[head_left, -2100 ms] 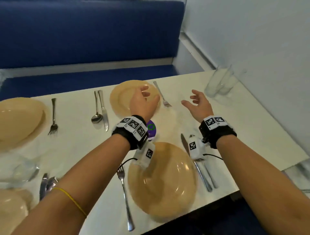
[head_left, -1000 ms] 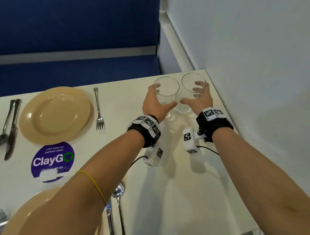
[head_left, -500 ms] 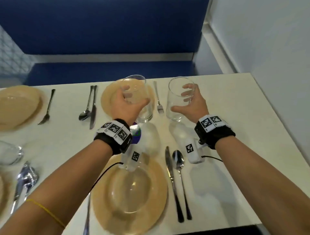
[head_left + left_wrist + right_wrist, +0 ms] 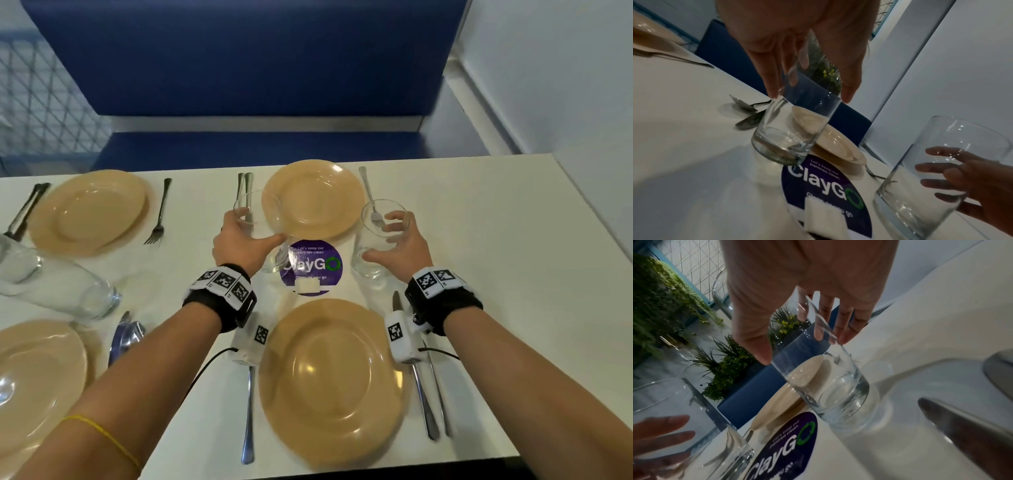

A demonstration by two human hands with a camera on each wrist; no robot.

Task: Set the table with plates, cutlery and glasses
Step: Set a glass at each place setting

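Head: left hand (image 4: 245,245) gripping tumbler (image 4: 262,233), right hand (image 4: 399,248) gripping second tumbler (image 4: 378,240), flanking purple "ClayGO" sticker (image 4: 313,265) between tan plates on desk (image 4: 496,240).
Left wrist: tumbler base just above desk, sticker reading "Let's keep our pantries clean."
Right wrist: knife (image 4: 970,434) near second tumbler.

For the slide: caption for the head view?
Both hands hold empty glasses above the purple sticker between two plates.

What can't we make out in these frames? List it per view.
- Head: the near setting's knife and spoon have their upper ends hidden behind the right wrist camera.
- Head: the purple round ClayGo sticker has its first letters covered by the clear glass tumbler in the left hand.
- Right wrist: whether the other clear tumbler touches the table; blurred.
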